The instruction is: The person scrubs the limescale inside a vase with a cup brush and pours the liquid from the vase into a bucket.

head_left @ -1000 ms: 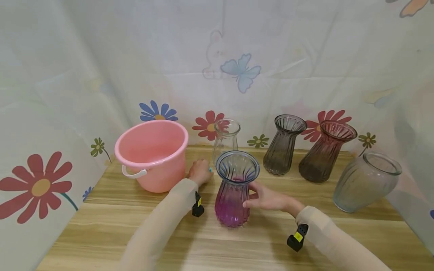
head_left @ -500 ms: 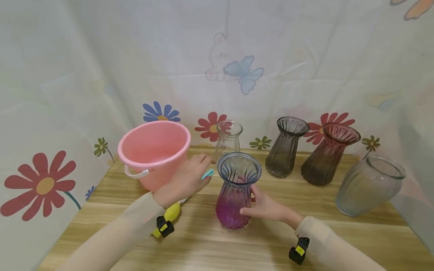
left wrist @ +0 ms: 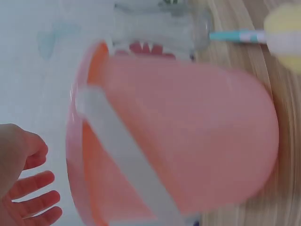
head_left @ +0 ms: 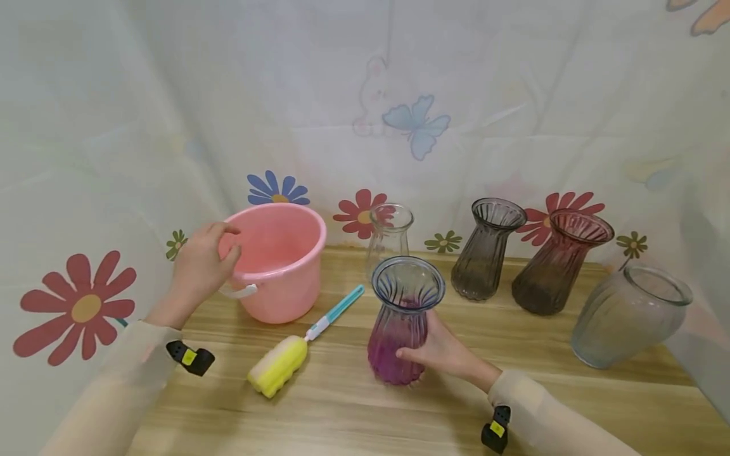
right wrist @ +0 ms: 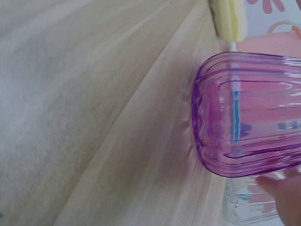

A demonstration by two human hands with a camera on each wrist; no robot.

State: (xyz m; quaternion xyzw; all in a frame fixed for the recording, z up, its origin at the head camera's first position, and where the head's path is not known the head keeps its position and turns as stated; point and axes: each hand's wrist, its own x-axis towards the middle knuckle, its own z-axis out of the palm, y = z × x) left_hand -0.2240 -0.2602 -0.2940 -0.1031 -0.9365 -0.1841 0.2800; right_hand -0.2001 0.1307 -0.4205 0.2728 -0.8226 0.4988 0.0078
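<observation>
My right hand (head_left: 447, 345) grips the glass vase (head_left: 396, 345), purple-pink below with a blue rim, from its right side. The vase stands upright on the table; in the right wrist view its ribbed purple base (right wrist: 244, 113) faces the camera. My left hand (head_left: 199, 263) is by the left rim of the pink bucket (head_left: 285, 291), its fingers loosely bent and holding nothing. The left wrist view shows those fingers (left wrist: 35, 195) a little apart from the rim. Between bucket and vase lies a sponge brush (head_left: 279, 364) with a yellow-and-cream head and a turquoise-and-white handle.
Behind the purple vase stands a small clear vase (head_left: 379, 244). To the right are a grey vase (head_left: 479, 259), a red-and-grey vase (head_left: 550, 272) and a wide clear jar (head_left: 613, 323). A floral curtain (head_left: 319, 82) encloses the wooden table (head_left: 342, 411).
My left hand has let go of the sponge brush, leaving it on the table, and has moved left to the bucket's rim. The right hand has kept its hold on the purple vase.
</observation>
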